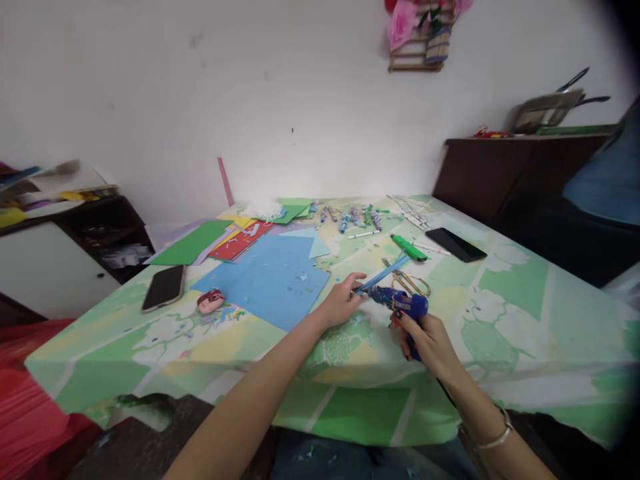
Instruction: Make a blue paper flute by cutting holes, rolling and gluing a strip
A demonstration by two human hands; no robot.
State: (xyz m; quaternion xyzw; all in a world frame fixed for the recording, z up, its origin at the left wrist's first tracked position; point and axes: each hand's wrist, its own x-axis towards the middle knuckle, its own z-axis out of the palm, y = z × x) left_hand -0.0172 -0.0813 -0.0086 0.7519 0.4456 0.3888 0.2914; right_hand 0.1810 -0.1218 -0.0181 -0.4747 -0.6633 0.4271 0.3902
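My right hand (419,337) is wrapped round the grip of a blue hot glue gun (400,300), its nozzle pointing left. Between the closed fingers of my left hand (345,298) is the near end of a narrow blue paper strip (384,275), which slants up and away to the right. The nozzle is at the strip's near end, close to my left fingertips; whether it touches cannot be made out. Just behind the glue gun lie gold-handled scissors (413,281), partly covered by the strip. A green utility knife (409,247) rests beyond them.
Blue paper (270,280), a green sheet (193,243) and red paper (235,243) cover the left and middle. One phone (164,288) lies left, another phone (456,245) right. A pink-and-maroon case (211,301) sits near the blue paper. Several small rolled paper pieces (355,215) lie at the back.
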